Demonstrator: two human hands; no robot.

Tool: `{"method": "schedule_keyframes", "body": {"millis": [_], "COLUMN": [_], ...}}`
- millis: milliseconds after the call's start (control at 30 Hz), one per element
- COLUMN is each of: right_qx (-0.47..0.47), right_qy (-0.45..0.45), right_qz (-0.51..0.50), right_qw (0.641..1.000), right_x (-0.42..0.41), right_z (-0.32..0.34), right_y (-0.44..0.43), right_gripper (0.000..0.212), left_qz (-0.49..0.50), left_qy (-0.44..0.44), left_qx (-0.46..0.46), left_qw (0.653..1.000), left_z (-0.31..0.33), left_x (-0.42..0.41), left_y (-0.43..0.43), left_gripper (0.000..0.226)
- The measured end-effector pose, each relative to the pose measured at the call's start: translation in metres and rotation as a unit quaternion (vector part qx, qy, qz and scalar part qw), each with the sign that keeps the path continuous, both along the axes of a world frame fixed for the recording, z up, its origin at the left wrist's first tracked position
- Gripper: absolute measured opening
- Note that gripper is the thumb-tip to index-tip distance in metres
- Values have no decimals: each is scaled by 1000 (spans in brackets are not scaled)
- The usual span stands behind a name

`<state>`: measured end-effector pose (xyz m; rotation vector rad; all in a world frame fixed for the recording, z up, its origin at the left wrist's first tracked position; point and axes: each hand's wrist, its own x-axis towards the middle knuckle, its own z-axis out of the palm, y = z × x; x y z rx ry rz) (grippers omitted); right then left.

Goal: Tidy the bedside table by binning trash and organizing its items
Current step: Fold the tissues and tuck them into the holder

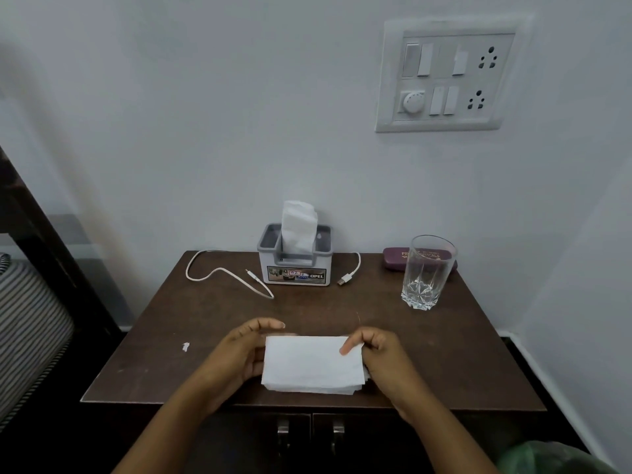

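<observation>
Grip: left hand, right hand, one folded tissue

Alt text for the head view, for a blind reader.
A left hand and right hand hold a folded white tissue by its sides at the front of a dark bedside table. Behind are a tissue box, white cable, glass and maroon case.

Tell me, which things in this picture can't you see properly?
All in the head view.
Purple case: the glass in front covers part of its lettering.
White cable: its middle is hidden behind the tissue box.
Green thing, bottom right: blurred and cut off by the edge.
White scrap: too small to identify.
Left hand: its fingertips are hidden behind the folded tissue.
</observation>
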<state>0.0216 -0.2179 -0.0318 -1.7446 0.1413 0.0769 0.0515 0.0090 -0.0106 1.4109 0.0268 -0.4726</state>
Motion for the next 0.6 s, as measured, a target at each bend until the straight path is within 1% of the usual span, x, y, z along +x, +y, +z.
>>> {"method": "schedule_keyframes", "body": {"millis": [67,100,133,200,233,300,367,400,467,500,600], "right_qx": [-12,-15,-16,-14,-10,5,44,72,123,134,168], "right_qy": [-30,-44,-57,-68,-68,-70,-83,-88,-87,-82,-63], "right_qz": [-12,-17,-20,-17,-13,-12,-28,-37,-41,-37,-35], "right_qw": [999,999,998,997,998,997,995,993,988,987,983], "right_x": [-2,-3,-4,-6,-7,-7,-6,-6,-7,-8,-9], "right_z": [-3,-4,-5,-5,-4,-4,-6,-6,-5,-4,-1], "right_y": [2,3,4,6,6,5,1,0,-2,-1,0], "right_gripper": [54,53,53,55,56,57,57,53,39,33,24], "left_qz": [1,-6,-21,-56,-66,-56,-40,-31,-19,-18,-2], "left_qy": [22,27,17,-33,-53,-59,-54,-49,-47,-46,-45], "left_qx": [11,38,75,152,163,140,105,89,68,62,44], "left_qw": [1000,999,997,986,983,987,992,994,996,997,998], "left_z": [1,2,2,0,-1,-3,-6,-6,-6,-7,-6], "left_x": [3,3,2,1,0,-1,-2,-3,-4,-4,-4], "left_y": [-2,-5,-8,-12,-12,-11,-7,-6,-6,-5,-4], "left_gripper": [32,36,37,34,29,21,34,43,52,54,54]}}
